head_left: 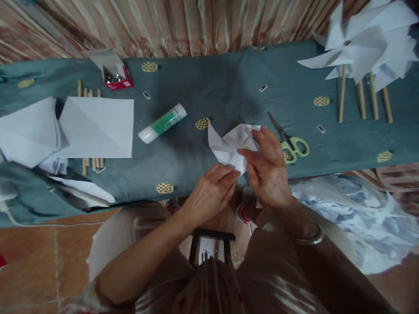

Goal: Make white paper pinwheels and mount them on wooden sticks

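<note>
A white paper pinwheel (234, 141), with its blades folded in, is held between both hands near the table's front edge. My left hand (214, 187) pinches its lower edge with the fingers closed. From the right side, my right hand (270, 168) grips the paper, its index finger pressing near the middle and the other fingertips at the right edge. Scissors (290, 141) with light green handles lie just right of my right hand. To the left of the paper rests a green and white glue stick (163, 123).
Finished paper pinwheels (363, 43) on wooden sticks lie at the far right. At the left are white paper sheets (98, 126) over sticks, and a red box (118, 78) of small metal pieces. A bag of paper scraps (366, 222) stands on the floor.
</note>
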`<control>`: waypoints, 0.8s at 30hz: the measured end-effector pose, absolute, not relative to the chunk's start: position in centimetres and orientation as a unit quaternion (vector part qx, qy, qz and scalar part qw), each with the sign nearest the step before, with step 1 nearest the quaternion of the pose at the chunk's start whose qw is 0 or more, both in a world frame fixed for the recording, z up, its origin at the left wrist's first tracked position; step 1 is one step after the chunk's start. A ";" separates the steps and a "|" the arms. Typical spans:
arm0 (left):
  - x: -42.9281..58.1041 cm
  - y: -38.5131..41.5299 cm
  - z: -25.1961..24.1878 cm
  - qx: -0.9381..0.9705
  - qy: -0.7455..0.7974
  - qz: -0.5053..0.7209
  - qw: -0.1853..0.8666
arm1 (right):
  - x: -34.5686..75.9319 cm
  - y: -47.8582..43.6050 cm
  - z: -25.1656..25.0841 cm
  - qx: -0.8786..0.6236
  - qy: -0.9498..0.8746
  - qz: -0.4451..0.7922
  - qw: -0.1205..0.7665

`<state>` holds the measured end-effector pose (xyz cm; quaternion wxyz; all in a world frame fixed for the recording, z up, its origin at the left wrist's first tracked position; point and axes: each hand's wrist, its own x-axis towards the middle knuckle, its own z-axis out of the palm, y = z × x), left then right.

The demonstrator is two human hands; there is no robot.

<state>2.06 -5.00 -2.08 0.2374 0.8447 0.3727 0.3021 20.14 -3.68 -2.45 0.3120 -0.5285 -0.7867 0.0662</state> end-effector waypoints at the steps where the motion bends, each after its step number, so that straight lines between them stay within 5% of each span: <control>1: 2.1 -5.0 -2.1 0.845 0.371 0.305 0.236 | 20.2 -3.6 -2.5 -0.527 -0.786 0.067 0.317; 24: 2.2 -4.7 -2.3 0.809 0.380 0.332 0.302 | 20.2 -4.3 -2.6 -0.526 -0.790 0.067 0.309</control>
